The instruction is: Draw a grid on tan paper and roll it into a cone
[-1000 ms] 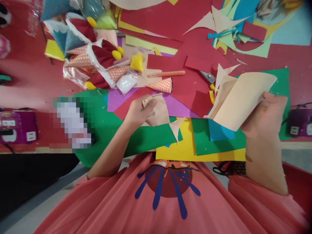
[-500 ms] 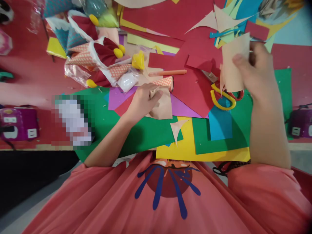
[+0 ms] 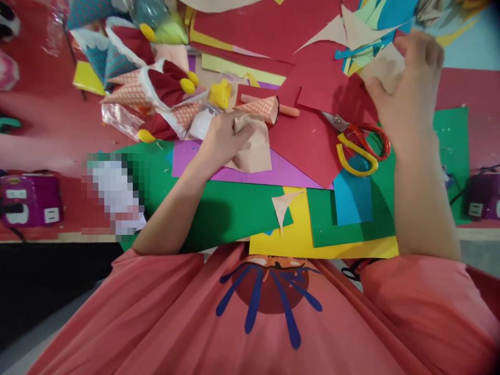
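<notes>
My left hand [image 3: 222, 140] is closed on a beige felt-like piece [image 3: 255, 148], its thumb lying over it. A small orange-and-white checked cone [image 3: 260, 110] with a dark rim sticks out just beyond these fingers; whether they grip it too is hidden. At the upper right, my right hand [image 3: 410, 83] has its thumb and fingers apart. Between them a beige piece [image 3: 385, 67] lies over the scraps. Scissors [image 3: 359, 138] with red and yellow handles lie below that hand. Behind the cone shows an orange stick-like thing [image 3: 289, 111].
Red sheets [image 3: 308, 135], a green sheet [image 3: 230, 213] and a yellow sheet [image 3: 289, 245] cover the table. Stuffed checked cones with white trim [image 3: 133, 88] are heaped at the left. A beige offcut [image 3: 283, 205] lies in front, near a blue square [image 3: 353, 200].
My right hand has moved up and away, and its beige piece is now lower on the pile with the fingers spread. My left hand has shifted slightly up-left with its piece and the cone.
</notes>
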`<control>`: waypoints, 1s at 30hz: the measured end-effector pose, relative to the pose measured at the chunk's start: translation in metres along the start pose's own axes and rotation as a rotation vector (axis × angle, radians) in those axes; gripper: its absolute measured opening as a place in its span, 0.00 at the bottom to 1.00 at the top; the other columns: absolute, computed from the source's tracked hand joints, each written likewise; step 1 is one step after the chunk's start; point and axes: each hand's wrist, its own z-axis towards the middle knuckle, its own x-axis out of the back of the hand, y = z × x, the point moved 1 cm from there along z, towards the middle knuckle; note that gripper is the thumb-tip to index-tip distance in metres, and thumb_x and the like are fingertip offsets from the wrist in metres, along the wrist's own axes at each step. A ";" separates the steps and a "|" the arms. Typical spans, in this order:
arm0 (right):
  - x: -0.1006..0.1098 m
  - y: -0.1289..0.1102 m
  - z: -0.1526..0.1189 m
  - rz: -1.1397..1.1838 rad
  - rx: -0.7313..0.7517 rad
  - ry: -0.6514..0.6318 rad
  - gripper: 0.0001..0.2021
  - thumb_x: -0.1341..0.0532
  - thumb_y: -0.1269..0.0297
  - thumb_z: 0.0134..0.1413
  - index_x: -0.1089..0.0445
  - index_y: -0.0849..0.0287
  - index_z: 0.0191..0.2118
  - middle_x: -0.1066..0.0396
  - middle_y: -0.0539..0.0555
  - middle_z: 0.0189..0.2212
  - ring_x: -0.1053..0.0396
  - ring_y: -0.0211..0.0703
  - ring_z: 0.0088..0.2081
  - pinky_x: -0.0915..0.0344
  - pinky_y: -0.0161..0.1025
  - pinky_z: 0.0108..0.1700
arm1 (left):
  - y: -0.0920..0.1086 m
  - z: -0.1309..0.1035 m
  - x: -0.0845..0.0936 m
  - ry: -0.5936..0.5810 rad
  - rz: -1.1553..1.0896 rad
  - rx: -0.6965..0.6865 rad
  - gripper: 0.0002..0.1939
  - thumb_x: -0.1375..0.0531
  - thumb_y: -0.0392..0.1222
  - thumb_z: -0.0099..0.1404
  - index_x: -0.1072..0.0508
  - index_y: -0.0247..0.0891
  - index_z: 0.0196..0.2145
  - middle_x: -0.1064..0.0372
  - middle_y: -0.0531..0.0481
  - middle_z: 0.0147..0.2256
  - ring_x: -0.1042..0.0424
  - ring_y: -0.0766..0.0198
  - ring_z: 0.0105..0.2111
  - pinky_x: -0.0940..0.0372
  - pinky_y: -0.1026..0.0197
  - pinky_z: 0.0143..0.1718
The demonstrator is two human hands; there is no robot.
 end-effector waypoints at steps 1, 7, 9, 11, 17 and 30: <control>0.000 -0.010 -0.010 0.100 0.072 0.056 0.22 0.40 0.62 0.60 0.37 0.69 0.57 0.39 0.67 0.60 0.43 0.52 0.62 0.47 0.46 0.62 | 0.003 -0.003 -0.002 -0.074 -0.090 0.018 0.06 0.38 0.33 0.59 0.31 0.36 0.25 0.37 0.58 0.21 0.36 0.70 0.25 0.41 0.65 0.28; -0.027 -0.069 -0.077 1.033 -0.051 -0.368 0.18 0.39 0.50 0.57 0.32 0.55 0.48 0.26 0.52 0.39 0.28 0.41 0.43 0.32 0.41 0.45 | 0.027 -0.025 -0.020 -0.309 -0.409 0.110 0.05 0.38 0.41 0.58 0.27 0.38 0.33 0.30 0.54 0.29 0.29 0.67 0.30 0.36 0.66 0.29; -0.037 -0.078 -0.091 1.184 -0.168 -0.484 0.20 0.32 0.50 0.47 0.31 0.52 0.46 0.27 0.47 0.32 0.28 0.40 0.34 0.30 0.40 0.39 | 0.033 -0.029 -0.028 -0.392 -0.394 0.094 0.05 0.37 0.40 0.58 0.29 0.37 0.30 0.32 0.54 0.27 0.31 0.68 0.28 0.38 0.66 0.28; -0.041 -0.079 -0.100 1.247 -0.257 -0.474 0.22 0.30 0.51 0.44 0.31 0.51 0.45 0.29 0.45 0.27 0.31 0.38 0.28 0.31 0.39 0.34 | 0.035 -0.028 -0.031 -0.356 -0.340 0.069 0.10 0.33 0.39 0.54 0.33 0.37 0.26 0.38 0.56 0.23 0.35 0.69 0.25 0.41 0.67 0.25; -0.033 -0.068 -0.123 1.007 -0.197 -0.358 0.23 0.35 0.49 0.51 0.36 0.50 0.50 0.29 0.48 0.30 0.31 0.43 0.29 0.34 0.41 0.32 | 0.024 -0.020 -0.012 -0.187 -0.352 0.075 0.15 0.29 0.34 0.47 0.33 0.37 0.27 0.38 0.57 0.25 0.36 0.70 0.26 0.40 0.66 0.27; -0.027 -0.051 -0.111 0.590 0.073 -0.485 0.13 0.44 0.56 0.62 0.31 0.56 0.29 0.29 0.51 0.23 0.36 0.39 0.23 0.43 0.39 0.28 | 0.012 -0.031 0.007 -0.169 -0.518 0.147 0.23 0.28 0.51 0.43 0.30 0.41 0.33 0.29 0.51 0.34 0.26 0.59 0.35 0.30 0.60 0.33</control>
